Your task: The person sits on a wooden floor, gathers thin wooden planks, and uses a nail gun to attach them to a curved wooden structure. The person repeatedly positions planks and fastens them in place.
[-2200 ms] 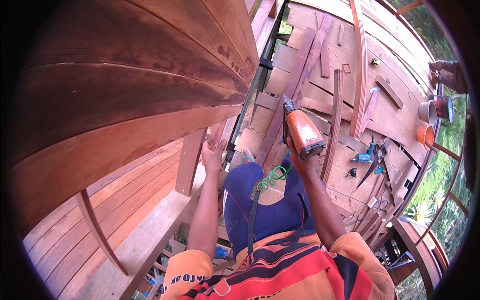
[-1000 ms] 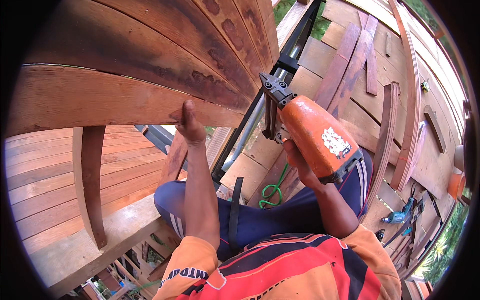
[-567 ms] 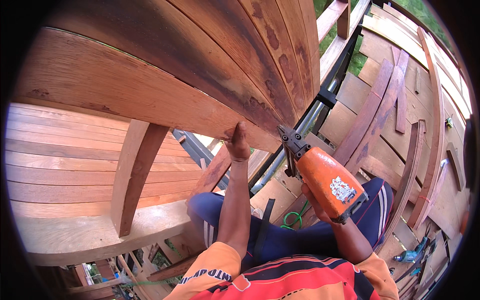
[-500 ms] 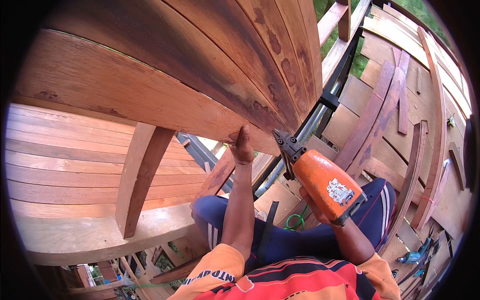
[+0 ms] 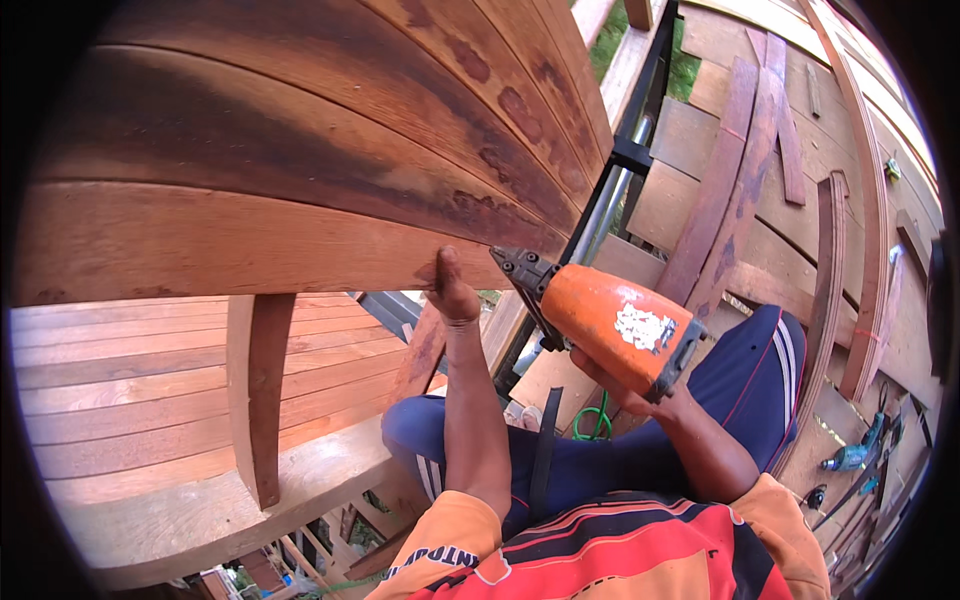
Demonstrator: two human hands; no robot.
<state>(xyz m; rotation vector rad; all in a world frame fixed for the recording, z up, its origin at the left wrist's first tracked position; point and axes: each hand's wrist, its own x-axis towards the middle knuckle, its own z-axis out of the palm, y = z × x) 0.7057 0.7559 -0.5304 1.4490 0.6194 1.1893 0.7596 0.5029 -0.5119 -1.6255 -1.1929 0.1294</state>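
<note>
My left hand (image 5: pixel 455 290) is closed around the lower edge of a long reddish wooden board (image 5: pixel 240 238). Its thumb lies up against the board's face, and the fingers behind are hidden. In my right hand (image 5: pixel 612 388) is an orange nail gun (image 5: pixel 610 322), held by its grip, which the tool's body mostly covers. The dark metal nose (image 5: pixel 518 265) points left at the board's right end, just right of my left thumb. Whether the nose touches the wood, I cannot tell. Above this board, more dark-stained planks (image 5: pixel 330 120) lie side by side.
A curved wooden post (image 5: pixel 258 395) stands below the board, beside a slatted wooden surface (image 5: pixel 120 400). A black metal rail (image 5: pixel 630 155) runs along the planks' right end. Loose boards (image 5: pixel 735 190) lie on the right floor, with a teal drill (image 5: pixel 852 455) nearer me. Green hose (image 5: pixel 600 418) lies between my legs.
The whole view has shifted and turned a little. The nail gun's nose sits slightly closer to my left thumb, and the tool lies more level. Both hands keep their holds.
</note>
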